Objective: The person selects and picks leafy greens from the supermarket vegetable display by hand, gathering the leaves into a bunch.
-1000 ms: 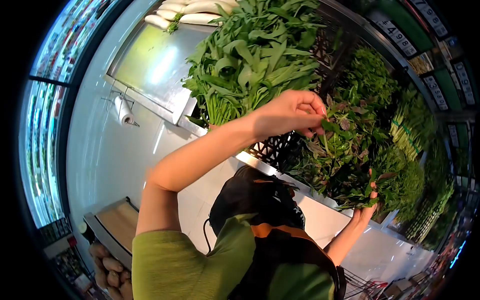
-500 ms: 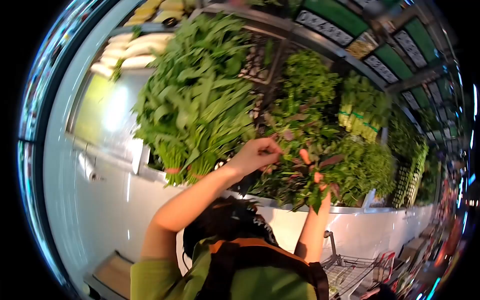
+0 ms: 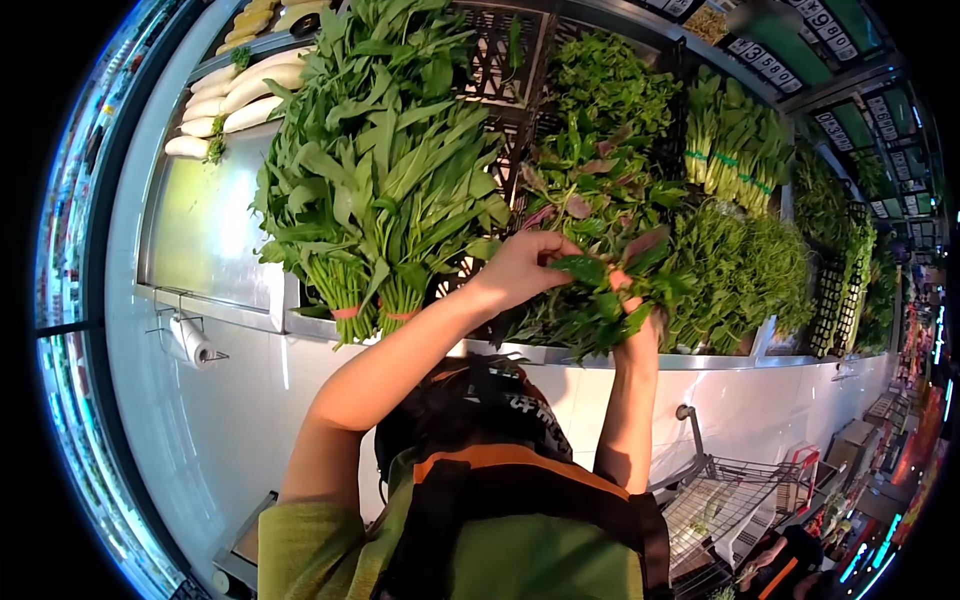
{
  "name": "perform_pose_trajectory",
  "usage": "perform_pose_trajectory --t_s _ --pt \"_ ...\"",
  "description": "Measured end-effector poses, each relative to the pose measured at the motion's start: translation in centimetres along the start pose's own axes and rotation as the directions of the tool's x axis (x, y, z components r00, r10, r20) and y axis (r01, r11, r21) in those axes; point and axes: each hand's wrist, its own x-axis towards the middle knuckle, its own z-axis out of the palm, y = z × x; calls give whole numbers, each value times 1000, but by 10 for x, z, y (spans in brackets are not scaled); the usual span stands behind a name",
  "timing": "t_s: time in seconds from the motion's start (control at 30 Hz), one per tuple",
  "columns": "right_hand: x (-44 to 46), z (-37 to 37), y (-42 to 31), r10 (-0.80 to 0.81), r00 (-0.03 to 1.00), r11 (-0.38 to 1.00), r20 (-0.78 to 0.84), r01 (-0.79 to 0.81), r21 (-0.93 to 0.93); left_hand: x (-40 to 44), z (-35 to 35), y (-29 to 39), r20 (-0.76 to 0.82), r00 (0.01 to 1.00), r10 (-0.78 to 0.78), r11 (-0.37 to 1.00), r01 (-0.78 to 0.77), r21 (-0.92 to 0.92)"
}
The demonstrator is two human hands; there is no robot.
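Note:
My left hand (image 3: 527, 270) has its fingers pinched at the edge of some green leaves, over the front of the produce shelf. Leafy sprigs (image 3: 600, 290) with green and purplish leaves rise from my right hand (image 3: 633, 318), whose fingers are wrapped round their stems and partly covered by leaves. Behind both hands lies a heap of purple-green leafy herbs (image 3: 590, 195). Large bundles of long-leaved greens (image 3: 380, 190), tied with reddish bands at the stems, lie left of my left hand.
White radishes (image 3: 262, 85) lie at the upper left above a metal tray (image 3: 200, 220). A plastic bag roll (image 3: 192, 342) hangs below. Banded greens (image 3: 735, 150) and feathery greens (image 3: 740, 270) stand right. A shopping cart (image 3: 725, 510) is at lower right; price signs (image 3: 765, 65) hang above.
The view has swung right and the hands have come closer together. My right hand has risen from the herb heap with sprigs in it, now beside my left hand's fingertips.

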Motion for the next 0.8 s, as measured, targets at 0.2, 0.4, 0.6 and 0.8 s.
perform_pose_trajectory --t_s 0.2,0.4,0.6,0.8 --pt "-4 -7 8 121 987 964 108 -142 223 -3 -2 2 -55 998 -7 994 1 -110" --pt "-11 -14 4 6 1000 946 -10 -2 325 11 -7 0 -299 954 14 938 -116 -328" --pt "-15 -66 15 -50 972 878 -229 152 454 16 -14 5 -319 941 116 910 -230 -345" --pt "-35 -111 34 -15 905 843 -424 240 482 36 -5 10 -215 923 320 947 -306 97"
